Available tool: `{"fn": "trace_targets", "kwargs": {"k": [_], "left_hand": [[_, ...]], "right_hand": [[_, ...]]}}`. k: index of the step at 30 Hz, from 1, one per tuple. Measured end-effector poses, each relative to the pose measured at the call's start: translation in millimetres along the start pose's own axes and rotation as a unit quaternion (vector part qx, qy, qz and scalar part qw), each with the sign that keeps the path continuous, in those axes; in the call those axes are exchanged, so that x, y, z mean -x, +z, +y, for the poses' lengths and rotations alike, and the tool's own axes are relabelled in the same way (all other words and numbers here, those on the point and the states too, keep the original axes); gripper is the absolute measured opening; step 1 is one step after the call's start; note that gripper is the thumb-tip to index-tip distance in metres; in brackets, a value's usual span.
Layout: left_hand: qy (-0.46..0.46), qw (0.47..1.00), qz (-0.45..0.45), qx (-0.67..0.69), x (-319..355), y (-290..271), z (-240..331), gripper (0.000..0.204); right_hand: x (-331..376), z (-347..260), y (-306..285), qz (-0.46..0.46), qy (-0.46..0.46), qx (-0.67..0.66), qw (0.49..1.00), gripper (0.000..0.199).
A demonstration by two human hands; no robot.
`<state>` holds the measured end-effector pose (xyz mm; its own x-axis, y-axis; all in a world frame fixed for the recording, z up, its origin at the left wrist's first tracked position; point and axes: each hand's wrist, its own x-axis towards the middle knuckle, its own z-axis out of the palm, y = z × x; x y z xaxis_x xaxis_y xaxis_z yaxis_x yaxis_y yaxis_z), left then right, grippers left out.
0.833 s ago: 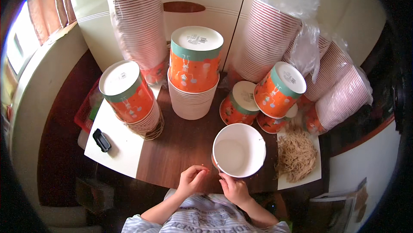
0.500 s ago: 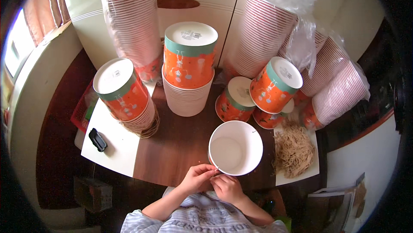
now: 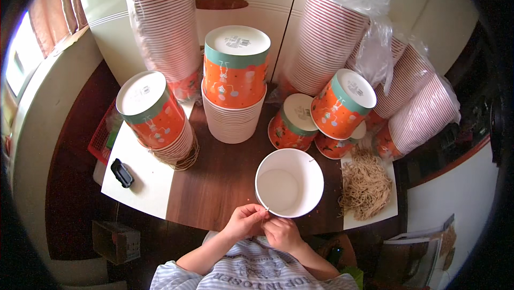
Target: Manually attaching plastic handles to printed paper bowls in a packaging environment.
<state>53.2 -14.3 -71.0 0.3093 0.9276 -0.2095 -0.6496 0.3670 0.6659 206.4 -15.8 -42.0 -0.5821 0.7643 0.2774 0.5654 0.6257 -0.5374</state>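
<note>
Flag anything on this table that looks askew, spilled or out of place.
One upside-down orange paper bucket sits tilted, leaning on its neighbours rather than standing flat. The bagged cup stacks at right lie slanted against each other. The pile of tan string lies loose. Both hands, left hand and right hand, meet at the open white bucket rim.

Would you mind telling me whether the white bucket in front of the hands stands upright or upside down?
Upright. The white bucket shows its open mouth and bare white inside bottom, with both hands at its near rim.
</note>
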Motion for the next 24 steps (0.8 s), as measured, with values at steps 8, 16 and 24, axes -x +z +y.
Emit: {"fn": "trace_targets", "kwargs": {"k": [8,16,24], "left_hand": [[0.021,1.0,0.011,-0.01,-5.9,10.4,8.7,0.013],[0.063,0.981,0.051,-0.178,-14.7,16.7,9.6,0.015],[0.118,0.961,0.091,-0.234,-20.5,19.2,-1.0,0.016]], "right_hand": [[8.0,7.9,11.9,0.015,-0.057,0.058,0.997,0.002],[0.1,11.7,2.0,-0.029,-0.086,0.118,0.989,0.009],[-4.6,7.6,-2.9,-0.013,-0.086,0.127,0.988,0.013]]}}
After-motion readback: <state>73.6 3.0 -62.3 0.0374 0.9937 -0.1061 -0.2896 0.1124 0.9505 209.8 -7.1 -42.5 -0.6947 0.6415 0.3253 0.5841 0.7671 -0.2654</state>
